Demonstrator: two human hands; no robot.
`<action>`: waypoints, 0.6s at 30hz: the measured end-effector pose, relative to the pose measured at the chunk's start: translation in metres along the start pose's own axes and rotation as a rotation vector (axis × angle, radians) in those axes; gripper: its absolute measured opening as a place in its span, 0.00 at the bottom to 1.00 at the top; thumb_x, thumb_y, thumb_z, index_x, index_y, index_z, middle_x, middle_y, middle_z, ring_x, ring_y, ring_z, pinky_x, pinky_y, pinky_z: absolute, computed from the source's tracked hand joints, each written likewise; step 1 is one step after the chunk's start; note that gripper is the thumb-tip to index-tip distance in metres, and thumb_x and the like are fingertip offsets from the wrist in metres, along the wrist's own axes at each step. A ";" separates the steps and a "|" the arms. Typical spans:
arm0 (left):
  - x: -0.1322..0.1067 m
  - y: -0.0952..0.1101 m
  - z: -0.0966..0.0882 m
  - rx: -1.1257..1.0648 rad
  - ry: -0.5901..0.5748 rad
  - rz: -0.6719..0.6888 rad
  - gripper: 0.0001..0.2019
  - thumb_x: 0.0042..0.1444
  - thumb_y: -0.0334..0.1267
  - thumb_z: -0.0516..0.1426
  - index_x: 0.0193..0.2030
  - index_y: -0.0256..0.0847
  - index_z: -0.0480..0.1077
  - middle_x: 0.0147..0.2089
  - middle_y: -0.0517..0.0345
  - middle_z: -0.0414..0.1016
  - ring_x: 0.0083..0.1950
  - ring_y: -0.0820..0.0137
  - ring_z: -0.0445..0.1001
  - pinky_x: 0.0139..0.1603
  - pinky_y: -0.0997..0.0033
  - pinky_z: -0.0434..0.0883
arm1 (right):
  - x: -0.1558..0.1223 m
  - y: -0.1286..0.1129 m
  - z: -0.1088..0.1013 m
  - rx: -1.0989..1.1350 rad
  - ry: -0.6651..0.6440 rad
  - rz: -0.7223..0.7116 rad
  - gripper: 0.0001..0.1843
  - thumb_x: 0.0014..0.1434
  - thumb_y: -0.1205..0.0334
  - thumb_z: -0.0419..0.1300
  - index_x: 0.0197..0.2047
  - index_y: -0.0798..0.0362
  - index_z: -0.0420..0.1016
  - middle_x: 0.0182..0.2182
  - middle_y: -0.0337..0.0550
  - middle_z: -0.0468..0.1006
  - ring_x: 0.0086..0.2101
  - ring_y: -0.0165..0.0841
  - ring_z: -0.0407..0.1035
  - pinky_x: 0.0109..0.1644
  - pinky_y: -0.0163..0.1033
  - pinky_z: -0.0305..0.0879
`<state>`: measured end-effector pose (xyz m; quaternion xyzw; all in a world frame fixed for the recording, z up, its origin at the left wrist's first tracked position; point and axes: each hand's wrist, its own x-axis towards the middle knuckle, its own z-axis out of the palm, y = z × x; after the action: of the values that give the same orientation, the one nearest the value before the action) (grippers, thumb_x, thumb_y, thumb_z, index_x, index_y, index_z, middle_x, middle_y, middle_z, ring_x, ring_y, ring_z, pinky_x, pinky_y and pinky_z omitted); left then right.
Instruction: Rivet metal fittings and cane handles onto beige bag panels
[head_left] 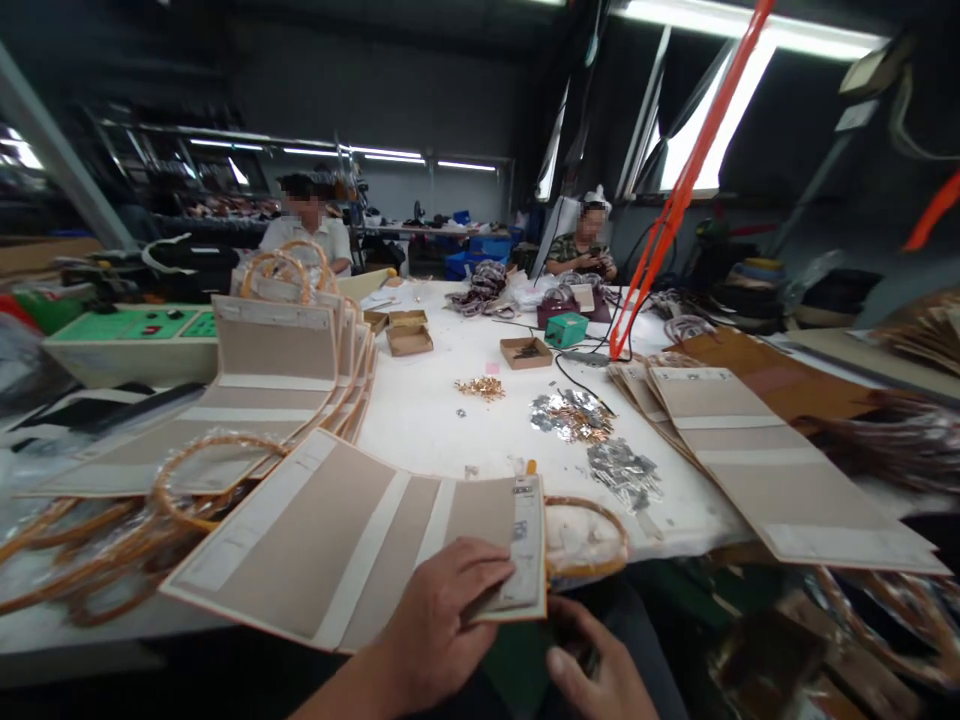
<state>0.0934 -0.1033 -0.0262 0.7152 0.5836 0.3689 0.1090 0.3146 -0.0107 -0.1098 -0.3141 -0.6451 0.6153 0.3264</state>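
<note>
A beige bag panel (300,545) with white strips and an orange edge lies across the table's near edge. At its right end is an orange loop handle (611,520), partly wrapped in clear plastic. My left hand (454,610) grips that end of the panel, fingers over its top near a white strip with small metal fittings. Just below the panel's right corner, my right hand (600,665) is closed with its fingers curled; what is in it is dark and cannot be made out.
Flat metal plates (622,475) and small gold-coloured pieces (484,388) lie on the white table (420,430). Stacked panels stand left (277,345) and right (772,460). An orange strap (675,200) hangs down. Two people (585,250) sit across the table.
</note>
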 end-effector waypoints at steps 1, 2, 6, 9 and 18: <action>0.001 0.005 -0.009 -0.039 0.018 -0.047 0.22 0.62 0.33 0.56 0.62 0.50 0.72 0.62 0.58 0.75 0.62 0.71 0.73 0.66 0.70 0.71 | 0.005 -0.011 0.006 -0.005 0.021 -0.037 0.42 0.48 0.28 0.68 0.58 0.46 0.80 0.50 0.47 0.80 0.50 0.47 0.74 0.56 0.46 0.69; 0.002 0.008 -0.017 -0.080 0.051 -0.113 0.20 0.67 0.37 0.54 0.63 0.52 0.71 0.63 0.58 0.74 0.63 0.70 0.72 0.67 0.69 0.70 | 0.009 -0.022 0.012 -0.022 0.028 -0.068 0.45 0.48 0.29 0.69 0.63 0.45 0.77 0.54 0.47 0.78 0.48 0.45 0.74 0.55 0.45 0.70; 0.003 0.013 -0.051 -0.330 0.347 -0.465 0.24 0.68 0.53 0.54 0.66 0.48 0.70 0.66 0.55 0.73 0.67 0.62 0.70 0.73 0.63 0.66 | 0.030 -0.055 0.038 -0.076 -0.016 -0.214 0.41 0.54 0.34 0.68 0.66 0.44 0.73 0.60 0.48 0.73 0.44 0.41 0.74 0.51 0.43 0.73; 0.004 0.015 -0.075 -0.551 0.591 -0.582 0.31 0.62 0.58 0.61 0.67 0.44 0.70 0.66 0.54 0.74 0.71 0.58 0.68 0.75 0.60 0.64 | 0.046 -0.066 0.052 -0.096 -0.096 -0.415 0.35 0.59 0.42 0.68 0.67 0.43 0.72 0.59 0.47 0.74 0.55 0.43 0.72 0.59 0.41 0.71; 0.007 0.041 -0.104 -0.668 0.860 -0.618 0.31 0.52 0.55 0.69 0.60 0.44 0.75 0.61 0.56 0.78 0.69 0.55 0.71 0.67 0.64 0.73 | 0.071 -0.117 0.087 -0.079 -0.214 -0.454 0.41 0.53 0.53 0.69 0.69 0.52 0.71 0.63 0.51 0.72 0.62 0.48 0.68 0.68 0.46 0.65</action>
<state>0.0565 -0.1373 0.0737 0.2281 0.6082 0.7378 0.1838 0.2024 -0.0098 0.0073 -0.1069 -0.7536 0.5302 0.3735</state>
